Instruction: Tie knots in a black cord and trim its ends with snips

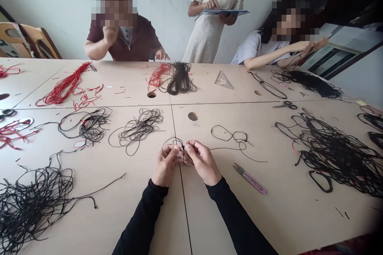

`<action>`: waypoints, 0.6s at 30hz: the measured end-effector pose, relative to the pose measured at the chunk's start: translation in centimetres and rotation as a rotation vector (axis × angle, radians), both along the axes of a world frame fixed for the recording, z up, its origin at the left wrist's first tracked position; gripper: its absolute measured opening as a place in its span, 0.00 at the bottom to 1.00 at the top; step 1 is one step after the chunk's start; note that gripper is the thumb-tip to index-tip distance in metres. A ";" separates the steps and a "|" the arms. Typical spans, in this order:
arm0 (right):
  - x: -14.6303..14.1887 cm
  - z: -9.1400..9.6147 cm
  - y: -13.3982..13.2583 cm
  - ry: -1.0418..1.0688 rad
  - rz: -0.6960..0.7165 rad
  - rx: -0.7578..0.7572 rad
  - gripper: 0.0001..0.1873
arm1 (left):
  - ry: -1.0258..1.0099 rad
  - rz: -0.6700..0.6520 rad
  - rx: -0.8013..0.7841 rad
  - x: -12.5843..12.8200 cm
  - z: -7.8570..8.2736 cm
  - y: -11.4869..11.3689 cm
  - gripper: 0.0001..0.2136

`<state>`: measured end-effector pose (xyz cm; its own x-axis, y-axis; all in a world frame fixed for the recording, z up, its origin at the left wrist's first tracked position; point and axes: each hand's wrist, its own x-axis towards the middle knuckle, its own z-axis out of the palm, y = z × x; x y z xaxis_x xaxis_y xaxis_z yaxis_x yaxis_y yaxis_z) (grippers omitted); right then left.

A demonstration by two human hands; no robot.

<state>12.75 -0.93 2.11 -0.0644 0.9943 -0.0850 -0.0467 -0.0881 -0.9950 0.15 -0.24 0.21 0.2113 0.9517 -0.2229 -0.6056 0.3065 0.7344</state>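
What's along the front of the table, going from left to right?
black cord tangle → left hand → thin black cord pinched between both hands → right hand → pink snips → big black cord pile

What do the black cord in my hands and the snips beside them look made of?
The black cord, pinched by left hand and right hand: matte, limp loops, likely textile or waxed thread. The snips: dull grey blades suggest metal; pink body, plastic or painted, unclear.
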 end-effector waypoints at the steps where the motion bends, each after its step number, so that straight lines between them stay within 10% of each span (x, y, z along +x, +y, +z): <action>1: 0.1 -0.1 0.0 -0.043 -0.013 0.013 0.18 | 0.017 0.009 0.012 0.0 0.0 0.0 0.13; 18: -0.1 -0.8 0.0 0.077 -0.077 -0.020 0.18 | 0.047 -0.045 0.044 0.1 -0.3 0.0 0.12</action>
<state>12.68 -0.90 1.33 0.0047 0.9947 -0.1026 -0.1305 -0.1011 -0.9863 0.27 -0.21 -0.12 0.2446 0.9506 -0.1912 -0.5567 0.2991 0.7750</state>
